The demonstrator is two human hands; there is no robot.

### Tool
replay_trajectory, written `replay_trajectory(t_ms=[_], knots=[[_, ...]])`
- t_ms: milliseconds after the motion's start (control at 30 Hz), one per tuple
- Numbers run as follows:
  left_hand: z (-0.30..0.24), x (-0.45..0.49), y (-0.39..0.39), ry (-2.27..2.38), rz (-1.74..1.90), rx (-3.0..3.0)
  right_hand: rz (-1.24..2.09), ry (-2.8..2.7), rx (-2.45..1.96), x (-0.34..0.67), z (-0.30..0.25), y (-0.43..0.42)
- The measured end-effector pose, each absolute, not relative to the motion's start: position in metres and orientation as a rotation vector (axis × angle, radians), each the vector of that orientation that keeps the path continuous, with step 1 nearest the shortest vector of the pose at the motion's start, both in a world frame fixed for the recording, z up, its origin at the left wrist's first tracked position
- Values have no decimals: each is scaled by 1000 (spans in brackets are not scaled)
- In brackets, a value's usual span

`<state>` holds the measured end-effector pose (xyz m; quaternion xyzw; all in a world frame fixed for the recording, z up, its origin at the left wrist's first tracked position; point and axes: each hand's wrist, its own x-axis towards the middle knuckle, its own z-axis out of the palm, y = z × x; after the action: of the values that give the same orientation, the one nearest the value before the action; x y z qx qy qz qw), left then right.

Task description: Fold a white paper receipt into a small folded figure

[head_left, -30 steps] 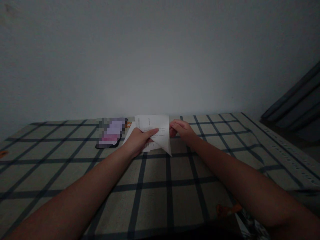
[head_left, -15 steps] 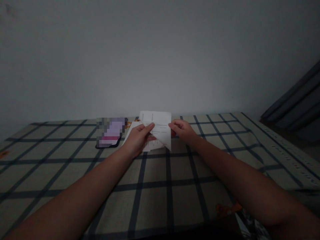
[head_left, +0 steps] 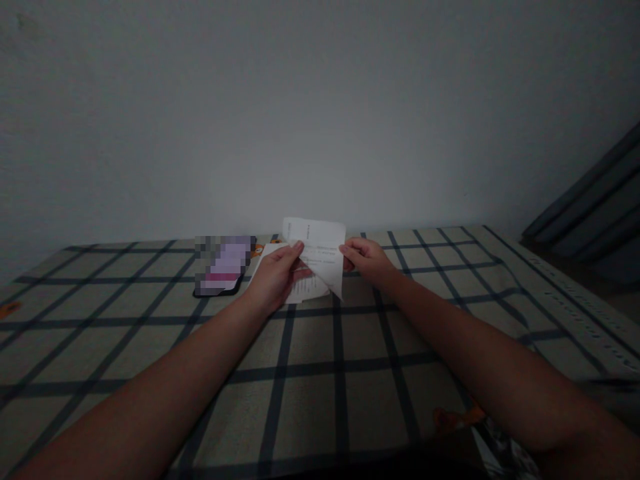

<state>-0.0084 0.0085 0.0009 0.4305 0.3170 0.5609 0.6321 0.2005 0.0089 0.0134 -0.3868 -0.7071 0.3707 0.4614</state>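
Observation:
I hold a white printed sheet of paper (head_left: 320,250) upright between both hands, partly folded, with a pointed corner hanging down. My left hand (head_left: 274,279) pinches its left edge, thumb on the front. My right hand (head_left: 367,260) pinches its right edge. Another white sheet (head_left: 304,289) lies flat on the checked cloth just beneath my hands.
A dark phone (head_left: 223,267) with a lit screen lies left of the paper. The surface is a beige cloth with dark grid lines (head_left: 310,373), set against a plain wall. A dark striped fabric (head_left: 595,220) rises at the right. An orange-patterned item (head_left: 457,420) lies near my right forearm.
The paper has risen and turned more upright. My right hand closed onto its right edge, and my left thumb slid up toward its left edge.

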Motion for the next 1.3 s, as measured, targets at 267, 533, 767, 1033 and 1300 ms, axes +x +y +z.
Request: replay_trajectory(t_ms=[267,533,767,1033,1300], knots=[[6,-7,7,833,1406,951,847,-1775,-972,198,17,5],[11,-10,8,804,1408,841,850,-1755,-985,200,12,9],[13,-9,8,781,1448,776,860,-1795,-962,200,14,6],[9,-10,10,808,1413,897,874,-1747,-945,200,13,7],[4,-5,0,864,1101,1118,866,-1747,-956,198,17,4]])
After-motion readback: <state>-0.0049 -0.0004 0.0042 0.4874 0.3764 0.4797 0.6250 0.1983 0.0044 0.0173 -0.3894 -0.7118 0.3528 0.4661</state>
